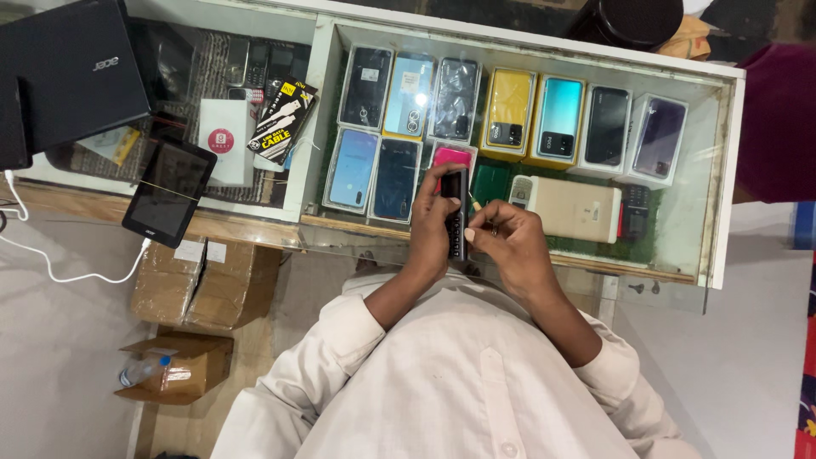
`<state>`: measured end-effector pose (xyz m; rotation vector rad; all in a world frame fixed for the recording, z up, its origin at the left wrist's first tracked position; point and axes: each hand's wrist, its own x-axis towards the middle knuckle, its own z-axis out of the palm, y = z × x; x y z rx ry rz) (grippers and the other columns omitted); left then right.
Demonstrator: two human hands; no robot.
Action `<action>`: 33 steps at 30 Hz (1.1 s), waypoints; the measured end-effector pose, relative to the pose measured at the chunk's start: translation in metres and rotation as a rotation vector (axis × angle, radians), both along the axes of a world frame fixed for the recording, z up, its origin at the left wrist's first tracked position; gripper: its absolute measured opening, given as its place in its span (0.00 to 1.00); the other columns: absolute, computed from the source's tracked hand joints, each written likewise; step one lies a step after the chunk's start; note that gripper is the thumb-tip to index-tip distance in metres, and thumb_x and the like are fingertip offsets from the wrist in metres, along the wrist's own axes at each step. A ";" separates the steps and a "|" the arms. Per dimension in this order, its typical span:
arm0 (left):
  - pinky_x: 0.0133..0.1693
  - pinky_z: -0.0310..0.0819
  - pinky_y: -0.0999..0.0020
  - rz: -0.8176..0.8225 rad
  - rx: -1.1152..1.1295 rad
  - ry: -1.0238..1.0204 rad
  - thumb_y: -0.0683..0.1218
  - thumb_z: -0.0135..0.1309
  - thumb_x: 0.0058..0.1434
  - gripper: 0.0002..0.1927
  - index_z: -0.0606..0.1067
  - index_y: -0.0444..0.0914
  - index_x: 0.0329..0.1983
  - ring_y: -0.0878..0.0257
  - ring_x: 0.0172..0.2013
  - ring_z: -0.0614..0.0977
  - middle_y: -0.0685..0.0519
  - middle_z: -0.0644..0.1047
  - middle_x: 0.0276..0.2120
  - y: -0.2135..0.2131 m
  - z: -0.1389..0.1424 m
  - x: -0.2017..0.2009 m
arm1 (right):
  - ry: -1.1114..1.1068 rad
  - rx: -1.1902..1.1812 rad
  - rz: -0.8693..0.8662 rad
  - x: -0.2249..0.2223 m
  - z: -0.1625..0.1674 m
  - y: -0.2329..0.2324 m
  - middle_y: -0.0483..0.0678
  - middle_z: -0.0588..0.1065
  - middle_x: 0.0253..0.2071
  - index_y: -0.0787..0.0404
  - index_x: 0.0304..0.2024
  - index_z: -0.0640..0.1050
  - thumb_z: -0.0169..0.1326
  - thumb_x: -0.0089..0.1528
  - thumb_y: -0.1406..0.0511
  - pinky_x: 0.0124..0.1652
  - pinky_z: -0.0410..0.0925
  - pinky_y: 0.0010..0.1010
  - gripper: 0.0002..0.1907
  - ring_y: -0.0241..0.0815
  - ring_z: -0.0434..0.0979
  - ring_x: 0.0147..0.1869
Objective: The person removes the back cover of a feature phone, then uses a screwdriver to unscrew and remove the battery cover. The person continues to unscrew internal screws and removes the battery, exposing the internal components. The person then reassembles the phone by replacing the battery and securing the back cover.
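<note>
Left hand (432,228) gripping keypad phone (457,223), right hand (510,242) beside — glass counter (255,229) beneath

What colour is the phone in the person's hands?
Black. The phone, held by the left hand, shows best in the head view.

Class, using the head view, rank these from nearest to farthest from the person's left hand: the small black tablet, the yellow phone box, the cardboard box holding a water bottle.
From the left hand:
1. Yellow phone box, in the case, upper right.
2. Small black tablet, counter, left.
3. Cardboard box, floor, lower left.
</note>
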<state>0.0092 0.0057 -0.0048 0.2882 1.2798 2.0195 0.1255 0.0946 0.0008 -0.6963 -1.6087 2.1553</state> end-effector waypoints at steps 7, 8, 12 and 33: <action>0.41 0.71 0.74 -0.062 -0.003 0.077 0.37 0.42 0.54 0.25 0.72 0.38 0.57 0.66 0.39 0.75 0.52 0.73 0.43 0.001 -0.001 0.002 | -0.001 0.055 -0.102 -0.005 -0.020 0.008 0.46 0.75 0.31 0.67 0.34 0.75 0.59 0.62 0.74 0.30 0.74 0.26 0.04 0.31 0.76 0.30; 0.40 0.71 0.73 -0.072 -0.009 0.063 0.37 0.42 0.53 0.26 0.72 0.37 0.57 0.65 0.39 0.74 0.51 0.72 0.42 0.001 -0.001 0.002 | -0.007 0.062 -0.106 -0.007 -0.022 0.010 0.46 0.75 0.30 0.67 0.34 0.75 0.58 0.62 0.74 0.29 0.74 0.26 0.04 0.32 0.76 0.29; 0.48 0.73 0.73 -0.124 -0.001 0.131 0.37 0.46 0.53 0.28 0.70 0.37 0.60 0.64 0.46 0.76 0.51 0.73 0.48 -0.002 -0.003 0.004 | 0.052 0.020 -0.174 -0.017 -0.019 0.019 0.47 0.75 0.36 0.66 0.38 0.75 0.57 0.62 0.75 0.32 0.73 0.24 0.04 0.32 0.76 0.34; 0.51 0.73 0.66 -0.361 -0.008 0.192 0.33 0.56 0.45 0.40 0.63 0.41 0.64 0.60 0.52 0.74 0.52 0.69 0.51 -0.008 0.007 -0.011 | 0.258 -0.102 -0.026 -0.016 -0.029 0.037 0.54 0.79 0.44 0.71 0.49 0.77 0.56 0.60 0.76 0.52 0.73 0.32 0.14 0.39 0.80 0.49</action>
